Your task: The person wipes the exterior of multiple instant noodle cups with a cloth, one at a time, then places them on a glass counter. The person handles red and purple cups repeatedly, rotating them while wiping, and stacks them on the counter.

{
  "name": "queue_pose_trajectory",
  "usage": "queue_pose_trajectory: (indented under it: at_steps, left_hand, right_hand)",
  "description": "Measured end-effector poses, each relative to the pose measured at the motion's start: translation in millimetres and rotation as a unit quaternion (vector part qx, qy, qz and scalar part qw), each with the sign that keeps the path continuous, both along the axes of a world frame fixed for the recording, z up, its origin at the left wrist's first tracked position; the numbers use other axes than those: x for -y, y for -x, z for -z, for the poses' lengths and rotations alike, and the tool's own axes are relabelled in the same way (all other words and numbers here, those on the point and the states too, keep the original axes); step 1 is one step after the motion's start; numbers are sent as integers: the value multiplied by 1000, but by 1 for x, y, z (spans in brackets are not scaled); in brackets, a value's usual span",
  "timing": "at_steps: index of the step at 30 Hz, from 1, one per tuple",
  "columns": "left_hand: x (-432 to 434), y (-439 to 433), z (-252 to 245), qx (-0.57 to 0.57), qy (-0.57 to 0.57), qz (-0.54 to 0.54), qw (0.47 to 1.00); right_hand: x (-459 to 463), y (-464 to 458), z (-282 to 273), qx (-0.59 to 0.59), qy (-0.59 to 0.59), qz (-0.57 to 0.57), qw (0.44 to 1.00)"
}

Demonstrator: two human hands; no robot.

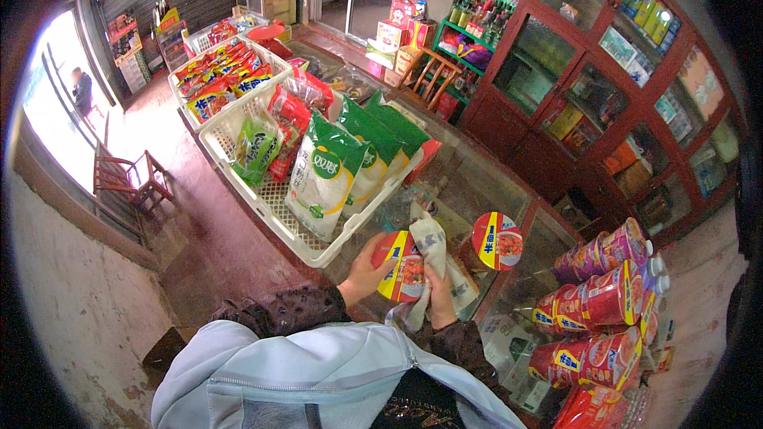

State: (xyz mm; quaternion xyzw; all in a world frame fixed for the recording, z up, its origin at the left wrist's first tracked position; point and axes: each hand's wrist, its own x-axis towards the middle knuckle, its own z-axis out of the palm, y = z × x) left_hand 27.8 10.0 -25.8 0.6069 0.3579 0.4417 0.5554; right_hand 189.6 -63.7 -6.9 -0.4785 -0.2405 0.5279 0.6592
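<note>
My left hand (361, 271) grips the side of a red and yellow instant noodle cup (400, 271), its printed lid facing up. In my right hand (440, 292) is a pale cloth (430, 244), bunched against the cup's right side; part of the cloth hangs down past my wrist. A second instant noodle cup (497, 241) stands on the glass counter (477, 173) to the right of my hands. Beyond my left hand is a white plastic basket (322, 256) with green-and-white bags of vermicelli (328, 176) and other snack packets (257, 149).
Stacked noodle cups (587, 310) and bottles stand at the right. Another basket (185, 110) of packets sits farther along the counter. A wooden chair (432, 77) and glazed red cabinets (524, 107) are behind it. A red chair (134, 176) stands left; a person (82, 90) is outside the doorway.
</note>
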Motion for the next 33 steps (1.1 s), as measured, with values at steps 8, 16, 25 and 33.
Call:
queue_pose_trajectory:
  at_steps: [8, 16, 25, 33]
  left_hand:
    - [-21, 3, -11, -71, -54, 53, 995]
    - [-31, 4, -15, -97, -42, 77, 991]
    - [-14, 1, -9, -103, -38, -38, 993]
    - [19, 3, -5, -7, 19, -9, 1000]
  right_hand:
    - [-30, -33, -8, 2, 23, -125, 992]
    - [-55, -50, -5, -19, 26, -216, 976]
    - [-41, -36, -18, -2, 29, -154, 988]
    - [-20, -16, 17, 64, 39, 16, 997]
